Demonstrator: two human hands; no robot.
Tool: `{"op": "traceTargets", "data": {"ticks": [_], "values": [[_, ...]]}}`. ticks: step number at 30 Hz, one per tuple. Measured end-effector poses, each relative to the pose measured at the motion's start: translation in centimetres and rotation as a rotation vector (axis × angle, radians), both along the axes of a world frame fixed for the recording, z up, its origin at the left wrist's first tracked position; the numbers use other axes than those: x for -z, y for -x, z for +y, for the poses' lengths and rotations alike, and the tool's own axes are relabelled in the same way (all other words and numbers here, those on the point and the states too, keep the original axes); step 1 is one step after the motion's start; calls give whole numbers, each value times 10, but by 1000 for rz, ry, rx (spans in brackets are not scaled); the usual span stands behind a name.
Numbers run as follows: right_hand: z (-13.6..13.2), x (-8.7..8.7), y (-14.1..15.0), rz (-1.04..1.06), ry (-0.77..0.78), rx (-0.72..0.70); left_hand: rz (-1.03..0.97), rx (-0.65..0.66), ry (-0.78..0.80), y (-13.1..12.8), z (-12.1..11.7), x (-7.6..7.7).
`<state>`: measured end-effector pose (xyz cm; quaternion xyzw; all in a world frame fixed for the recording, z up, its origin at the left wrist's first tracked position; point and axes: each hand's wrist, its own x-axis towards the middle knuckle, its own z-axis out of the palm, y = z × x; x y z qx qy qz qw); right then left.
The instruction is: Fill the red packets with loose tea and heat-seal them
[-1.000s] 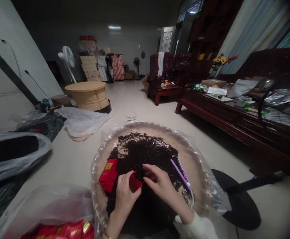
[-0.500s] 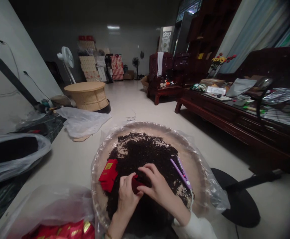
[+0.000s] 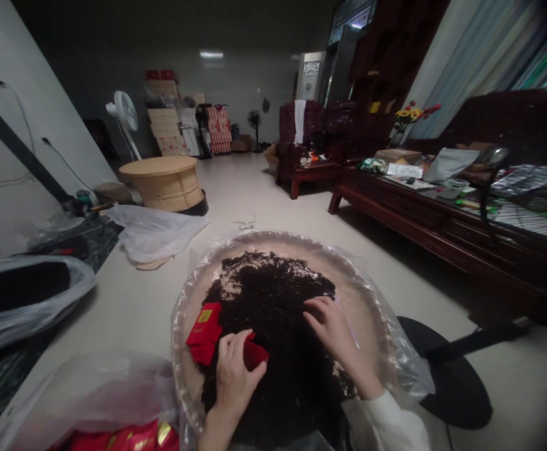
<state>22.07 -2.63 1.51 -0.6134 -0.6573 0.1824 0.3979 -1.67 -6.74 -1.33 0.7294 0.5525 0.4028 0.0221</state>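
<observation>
My left hand (image 3: 238,369) is closed round a small red packet (image 3: 255,354), whose mouth gapes toward the right. My right hand (image 3: 332,329) is over the right part of the dark loose leaves (image 3: 273,300), fingers curved and apart with nothing visible in them. They look like dried tea leaves, spread in a wide round tray (image 3: 182,300) lined with clear plastic. Several red packets with gold labels (image 3: 206,332) are stacked at the tray's left side. Beside my right hand, a lilac flat-iron-like tool (image 3: 354,335) is almost wholly covered by it.
A clear bag of red packets (image 3: 127,435) stands at lower left. Further left is a plastic-lined container of dark material (image 3: 24,288). A black stand base (image 3: 456,376) sits right of the tray. Beyond are a long dark wooden table (image 3: 418,225) and a round wicker table (image 3: 160,181).
My right hand has left the red packet and moved right, over the leaves, now covering most of the lilac tool. My left hand keeps the packet, slightly lower and further left.
</observation>
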Motion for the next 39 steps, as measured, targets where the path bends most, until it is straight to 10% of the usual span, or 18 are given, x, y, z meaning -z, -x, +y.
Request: {"op": "traceTargets", "data": {"ticks": [6, 16, 25, 39], "values": [[23, 22, 21, -183, 290, -223, -48, 67, -12, -1, 0, 1], [60, -10, 59, -372, 293, -564, -61, 63, -6, 5, 0, 4], [47, 2, 21, -218, 364, -481, -92, 67, 26, 3, 5, 8], [37, -5, 48, -104, 233, -418, -54, 75, 25, -1, 4, 2]]}}
